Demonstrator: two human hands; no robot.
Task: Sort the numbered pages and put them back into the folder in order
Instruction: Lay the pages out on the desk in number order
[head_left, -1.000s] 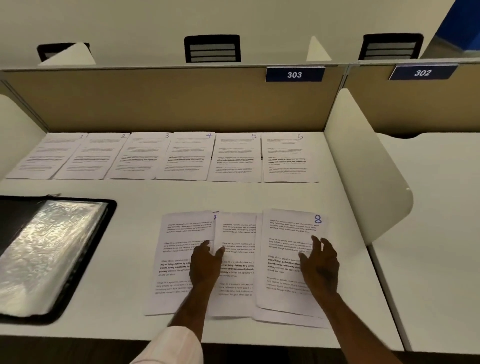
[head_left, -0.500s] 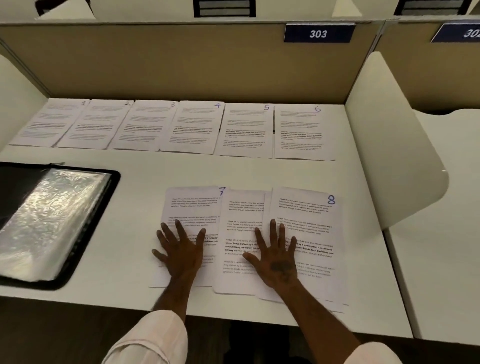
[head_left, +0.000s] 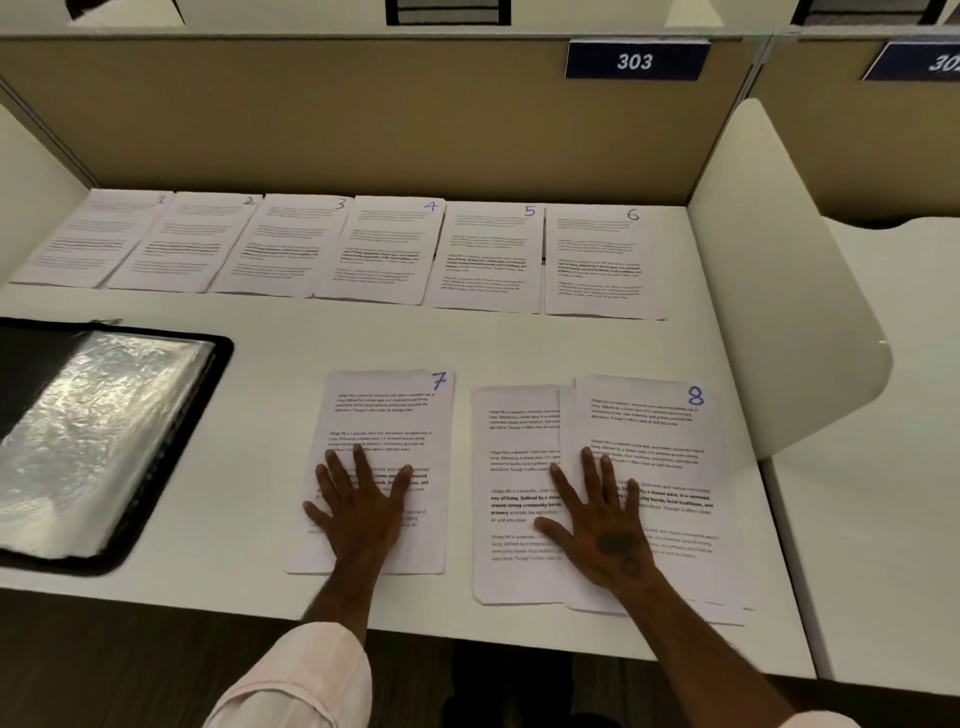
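Observation:
Pages numbered 1 to 6 lie in a row (head_left: 374, 249) along the back of the white desk (head_left: 270, 338). Nearer me, page 7 (head_left: 384, 415) lies alone, and my left hand (head_left: 358, 509) presses flat on its lower half with fingers spread. To its right sits a small overlapping stack with page 8 (head_left: 654, 431) on top and an unnumbered-looking sheet (head_left: 514, 452) sticking out on the left. My right hand (head_left: 597, 519) rests flat across both of these. The open black folder (head_left: 171, 447) with shiny plastic sleeves lies at the left.
A tan partition wall (head_left: 363, 114) with a blue "303" sign (head_left: 636, 61) closes off the back. A curved white divider (head_left: 779, 291) stands at the right, with another desk (head_left: 883, 467) beyond it. The desk's front edge runs just below the papers.
Page 7 has slid left under my left hand, separating from the stack. My right hand has shifted from page 8's right side to the stack's middle.

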